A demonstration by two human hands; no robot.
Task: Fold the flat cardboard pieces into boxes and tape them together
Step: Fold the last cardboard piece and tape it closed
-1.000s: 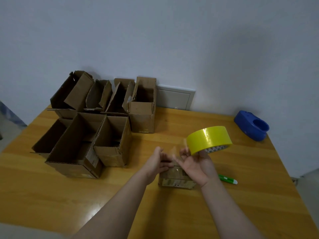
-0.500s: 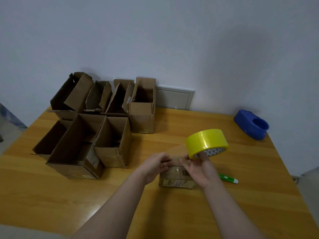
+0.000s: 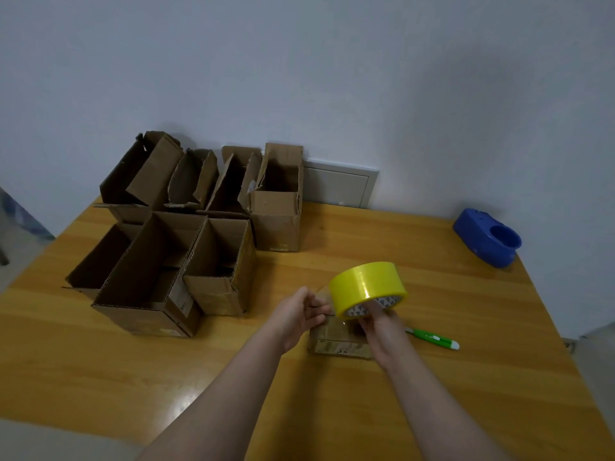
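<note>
While the left hand (image 3: 296, 316) pinches its fingertips on what looks like the loose end (image 3: 321, 299) of the strip, I've got the right hand (image 3: 382, 331) with fingers hooked through the core of the yellow tape roll (image 3: 367, 287), lifted just beside them. Right under both hands sits the small box (image 3: 336, 341), closed, on the table (image 3: 466, 377). I read this as the taping step, strip drawn but not yet laid. Next I need that end pressed onto the seam and the roll pulled across. The green cutter (image 3: 432, 337) lies just right of the right hand, the blue dispenser (image 3: 486, 237) far beyond it, and the open boxes (image 3: 159, 271) sit well off left.
</note>
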